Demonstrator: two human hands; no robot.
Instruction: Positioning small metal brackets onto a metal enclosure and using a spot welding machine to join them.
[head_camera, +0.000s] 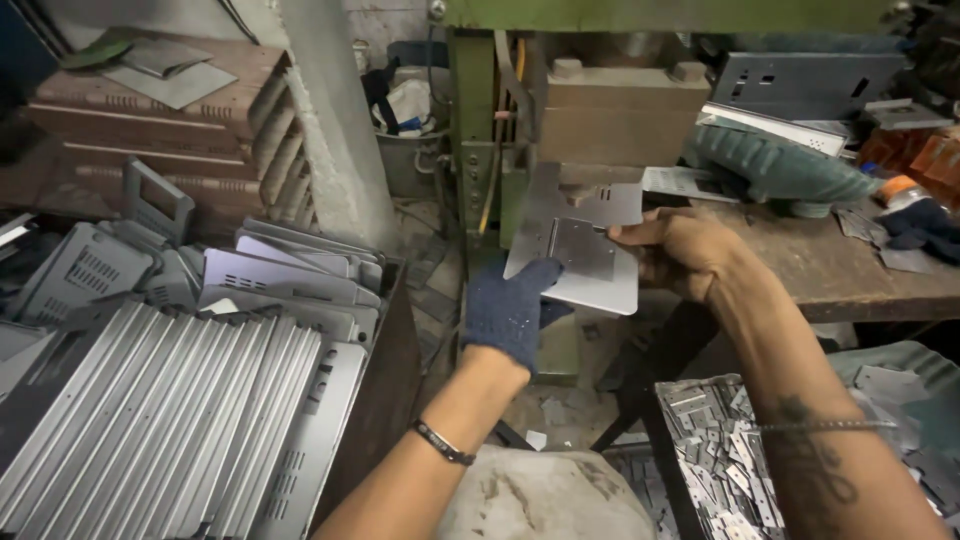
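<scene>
Far left of the green press frame, a stack of ribbed grey sheet-metal panels leans in a dark bin, with more perforated grey panels piled behind it and brown stacked trays further back. Just below the press frame's ram block, the left hand, in a dark blue knit glove, is closed on the near left edge of a flat metal plate, thumb on top; a dark band sits on that wrist. The plate lies level under the ram, with a smaller square piece resting on its middle. Right of the press frame, the bare right hand pinches the plate's right edge, fingertips closed on it near the small piece. Beyond that hand, the worn wooden surface carries a green cloth bundle and grey punched brackets. Below the surface's edge, a tray of small metal offcuts sits by the right forearm.
</scene>
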